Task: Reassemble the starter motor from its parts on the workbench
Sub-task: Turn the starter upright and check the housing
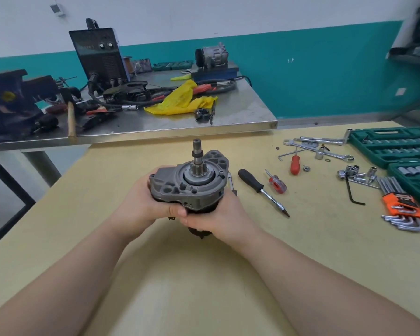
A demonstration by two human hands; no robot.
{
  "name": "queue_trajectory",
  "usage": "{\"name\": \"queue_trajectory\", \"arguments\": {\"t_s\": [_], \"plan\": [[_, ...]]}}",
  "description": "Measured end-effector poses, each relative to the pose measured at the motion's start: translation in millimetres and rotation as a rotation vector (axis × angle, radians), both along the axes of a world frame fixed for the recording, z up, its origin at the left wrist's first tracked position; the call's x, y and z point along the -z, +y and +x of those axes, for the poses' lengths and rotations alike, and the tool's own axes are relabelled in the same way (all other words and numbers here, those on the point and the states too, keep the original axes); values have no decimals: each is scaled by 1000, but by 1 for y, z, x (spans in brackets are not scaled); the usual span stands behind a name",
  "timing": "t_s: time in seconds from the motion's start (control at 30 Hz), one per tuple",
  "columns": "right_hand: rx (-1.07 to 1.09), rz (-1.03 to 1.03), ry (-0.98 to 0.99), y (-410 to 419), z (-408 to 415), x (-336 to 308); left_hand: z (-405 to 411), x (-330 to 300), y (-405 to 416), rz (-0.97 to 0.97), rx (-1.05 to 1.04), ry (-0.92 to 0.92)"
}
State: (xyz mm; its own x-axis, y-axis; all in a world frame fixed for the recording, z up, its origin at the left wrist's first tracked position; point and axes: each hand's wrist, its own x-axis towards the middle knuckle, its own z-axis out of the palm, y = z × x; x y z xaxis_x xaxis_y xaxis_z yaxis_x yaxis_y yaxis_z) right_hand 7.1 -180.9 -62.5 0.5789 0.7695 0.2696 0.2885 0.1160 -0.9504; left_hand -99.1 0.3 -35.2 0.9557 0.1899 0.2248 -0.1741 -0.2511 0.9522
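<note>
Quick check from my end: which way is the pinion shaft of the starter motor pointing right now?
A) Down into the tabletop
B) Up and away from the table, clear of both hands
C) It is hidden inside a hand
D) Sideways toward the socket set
B: the pinion shaft stands up out of the grey housing of the starter motor, while the left hand and right hand grip the body below it.

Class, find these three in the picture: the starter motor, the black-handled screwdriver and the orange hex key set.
starter motor (180, 184): head view, on its grey front housing.
black-handled screwdriver (250, 181): head view, on its black handle.
orange hex key set (401, 205): head view, on its orange holder.
</note>
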Motion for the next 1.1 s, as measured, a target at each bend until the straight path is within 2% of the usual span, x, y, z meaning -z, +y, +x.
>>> {"name": "queue_trajectory", "arguments": {"t_s": [0.07,0.2,0.4,0.57,0.77,0.93,1.1], "plan": [[-21,-50,-40,-4,4,0,1,6,6,-21,-4,-1],[55,-283,-262,-16,5,-4,-1,18,9,-80,-76,-38],[113,-256,-177,-14,-2,5,-7,20,11,-148,-94,-103],[57,-535,-308,-25,15,-20,-15,19,11,-173,-145,-125],[514,-910,-537,-33,94,-47,-18,15,-3,-149,-229,-125],[569,-1117,-631,-22,116,-18,-19,15,-5,-154,-219,-147],[601,-1116,-699,-21,118,-8,-17,18,-2,-168,-182,-156]]}}
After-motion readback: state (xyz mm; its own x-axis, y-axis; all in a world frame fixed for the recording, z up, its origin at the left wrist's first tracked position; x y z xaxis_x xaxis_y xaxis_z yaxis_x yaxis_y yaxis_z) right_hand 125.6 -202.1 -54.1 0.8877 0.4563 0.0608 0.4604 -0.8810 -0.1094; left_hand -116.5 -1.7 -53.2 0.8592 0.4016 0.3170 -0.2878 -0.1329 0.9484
